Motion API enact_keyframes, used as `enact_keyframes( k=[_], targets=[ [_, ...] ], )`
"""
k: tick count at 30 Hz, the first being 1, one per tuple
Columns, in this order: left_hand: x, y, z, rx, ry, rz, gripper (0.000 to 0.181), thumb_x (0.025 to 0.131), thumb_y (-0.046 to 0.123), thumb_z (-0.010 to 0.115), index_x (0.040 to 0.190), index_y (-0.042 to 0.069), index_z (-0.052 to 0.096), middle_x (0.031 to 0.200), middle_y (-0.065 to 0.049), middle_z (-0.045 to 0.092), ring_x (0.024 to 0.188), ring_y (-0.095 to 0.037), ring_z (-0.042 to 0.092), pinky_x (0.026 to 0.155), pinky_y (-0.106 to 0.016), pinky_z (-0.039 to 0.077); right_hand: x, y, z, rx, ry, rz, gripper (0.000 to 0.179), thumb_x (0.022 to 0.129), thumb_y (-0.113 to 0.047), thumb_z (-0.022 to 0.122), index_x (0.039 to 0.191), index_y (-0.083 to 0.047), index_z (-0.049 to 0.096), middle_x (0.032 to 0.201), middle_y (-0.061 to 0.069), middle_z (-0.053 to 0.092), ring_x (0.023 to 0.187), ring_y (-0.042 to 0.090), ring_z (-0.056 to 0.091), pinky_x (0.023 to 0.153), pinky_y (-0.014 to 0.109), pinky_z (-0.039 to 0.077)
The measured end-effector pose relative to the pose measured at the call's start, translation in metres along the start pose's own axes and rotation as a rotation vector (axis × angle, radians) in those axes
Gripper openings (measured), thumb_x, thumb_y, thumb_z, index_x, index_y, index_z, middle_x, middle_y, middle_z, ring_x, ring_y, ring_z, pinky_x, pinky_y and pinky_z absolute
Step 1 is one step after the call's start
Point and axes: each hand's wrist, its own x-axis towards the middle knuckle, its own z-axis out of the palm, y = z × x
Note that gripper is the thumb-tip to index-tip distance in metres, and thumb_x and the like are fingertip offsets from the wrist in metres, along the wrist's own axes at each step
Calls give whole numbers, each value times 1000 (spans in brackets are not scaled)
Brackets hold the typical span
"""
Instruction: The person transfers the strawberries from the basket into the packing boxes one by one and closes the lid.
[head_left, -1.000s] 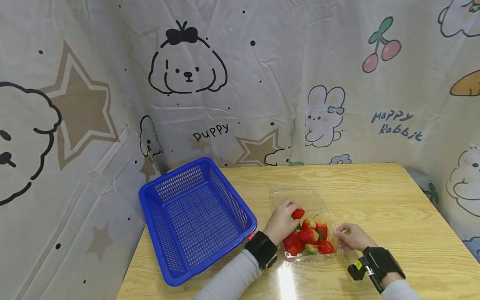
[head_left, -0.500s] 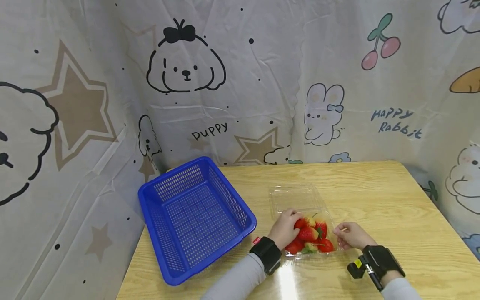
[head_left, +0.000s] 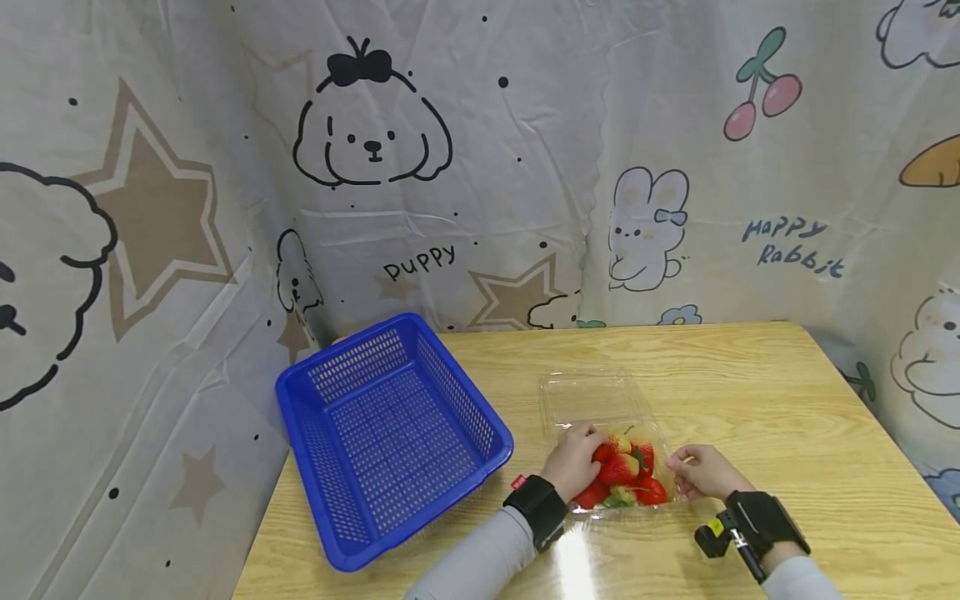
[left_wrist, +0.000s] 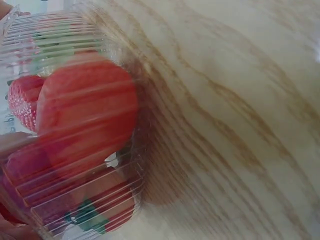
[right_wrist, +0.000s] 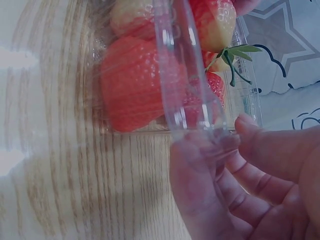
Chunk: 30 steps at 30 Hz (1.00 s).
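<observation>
A clear plastic clamshell box (head_left: 600, 404) lies on the table with its lid folded back, and its near half is heaped with red strawberries (head_left: 619, 469). My left hand (head_left: 573, 461) reaches into the box from the left, fingers curled on a strawberry (head_left: 602, 452) at the heap's left side. In the left wrist view, the box's ribbed wall and a large strawberry (left_wrist: 90, 112) hide most of that hand. With thumb and fingers, my right hand (right_wrist: 250, 180) pinches the rim at the box's right corner, as the right wrist view shows.
A large blue plastic basket (head_left: 491, 450) with slotted walls stands on the left of the wooden table (head_left: 757, 392), and nothing lies in it. Behind the table hangs a printed cloth (head_left: 465, 167).
My left hand has lowered a raised strawberry into the left of the heap and shifted slightly right, still touching it. My right hand has stayed at the box corner.
</observation>
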Motion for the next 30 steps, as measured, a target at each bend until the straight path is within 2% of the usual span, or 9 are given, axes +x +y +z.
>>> enact_keyframes(
  k=[4, 8, 11, 16, 18, 20, 23, 26, 30],
  targets=[
    [-2, 1, -9, -14, -51, 6, 33, 76, 8, 69, 108, 12, 64, 103, -3, 54, 97, -15, 52, 77, -18, 45, -1, 0, 0, -11, -10, -9, 24, 94, -12, 49, 98, 12, 50, 63, 5, 53, 56, 15, 55, 54, 33, 52],
    [-4, 3, -26, -69, -69, -17, 45, 78, 12, 68, 122, 9, 57, 119, -7, 54, 110, -19, 51, 90, -24, 44, -1, 0, 1, -18, -12, -14, 24, 95, -13, 48, 97, 11, 50, 62, 5, 52, 57, 15, 54, 54, 33, 51],
    [-8, 2, -37, -181, 20, -89, 53, 80, 13, 66, 130, 5, 48, 128, -12, 49, 119, -25, 46, 98, -32, 39, -2, 0, 2, -15, -1, -7, 24, 94, -13, 49, 97, 11, 50, 62, 5, 52, 57, 15, 54, 55, 34, 52],
    [-21, -1, -43, -390, 254, -231, 53, 82, 11, 63, 129, -2, 42, 128, -18, 45, 120, -32, 42, 99, -41, 36, -3, -1, 2, -29, -1, -21, 23, 94, -12, 48, 96, 11, 50, 62, 5, 52, 56, 15, 54, 55, 35, 52],
    [-29, -3, -40, -454, 314, -288, 50, 81, 10, 63, 126, -4, 44, 123, -19, 48, 115, -32, 45, 96, -43, 39, -4, -2, 2, -34, -3, -25, 23, 94, -11, 48, 96, 11, 50, 62, 5, 52, 56, 15, 54, 55, 35, 52],
    [-37, -4, -37, -512, 337, -344, 48, 81, 9, 62, 124, -6, 45, 118, -19, 50, 109, -33, 48, 91, -43, 42, -4, -3, 1, -34, -2, -24, 23, 94, -12, 48, 96, 11, 50, 62, 5, 52, 57, 15, 54, 55, 35, 52],
    [-49, -8, -28, -599, 341, -422, 43, 81, 9, 62, 118, -10, 48, 106, -19, 52, 94, -30, 52, 79, -36, 46, -3, -3, 0, -34, 0, -20, 24, 94, -12, 48, 97, 12, 50, 63, 5, 53, 57, 15, 55, 56, 35, 52],
    [-58, -11, -20, -691, 323, -458, 36, 81, 8, 62, 109, -12, 52, 94, -15, 56, 81, -23, 55, 69, -27, 47, -2, -2, 0, -33, 9, -13, 24, 94, -12, 49, 99, 12, 50, 62, 5, 53, 57, 15, 56, 56, 34, 52],
    [-69, -10, -14, -816, 251, -489, 26, 81, 8, 62, 100, -9, 56, 80, -8, 58, 68, -12, 54, 60, -21, 46, -1, 1, 1, -35, 16, -10, 23, 94, -13, 49, 97, 10, 51, 62, 4, 53, 56, 15, 55, 55, 33, 52]
  ],
)
